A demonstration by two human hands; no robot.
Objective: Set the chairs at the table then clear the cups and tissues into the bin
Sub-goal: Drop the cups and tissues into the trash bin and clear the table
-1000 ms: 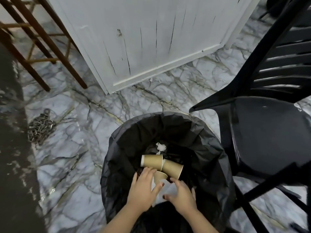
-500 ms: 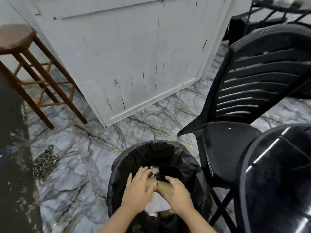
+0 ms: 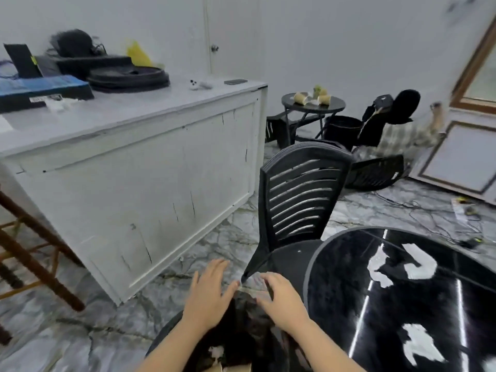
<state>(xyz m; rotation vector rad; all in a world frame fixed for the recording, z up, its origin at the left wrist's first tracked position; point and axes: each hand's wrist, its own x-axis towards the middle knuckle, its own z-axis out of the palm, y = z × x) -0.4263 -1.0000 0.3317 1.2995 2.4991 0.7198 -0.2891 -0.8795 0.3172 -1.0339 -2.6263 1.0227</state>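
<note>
My left hand point(image 3: 208, 296) and my right hand point(image 3: 283, 299) hover above the black-lined bin point(image 3: 241, 342) at the bottom of the view, both empty with fingers spread. Inside the bin I see a scrap of white tissue point(image 3: 216, 351) and the edge of a brown paper cup point(image 3: 236, 367). A black slatted plastic chair point(image 3: 298, 208) stands tucked against the glossy round black table point(image 3: 402, 296) on my right. Far back, a second small round table point(image 3: 312, 104) carries several paper cups point(image 3: 323, 99) and tissue.
A long white counter point(image 3: 139, 162) with clutter on top fills the left. A wooden stool point(image 3: 29, 253) is at far left. Another black chair point(image 3: 389, 122), a second bin point(image 3: 342, 127), an overturned chair point(image 3: 375, 173) and floor cables point(image 3: 429, 218) lie beyond.
The cups and tissue have left my hands and lie in the bin. My hands rose out of the bin with fingers spread, and my head lifted to show the room.
</note>
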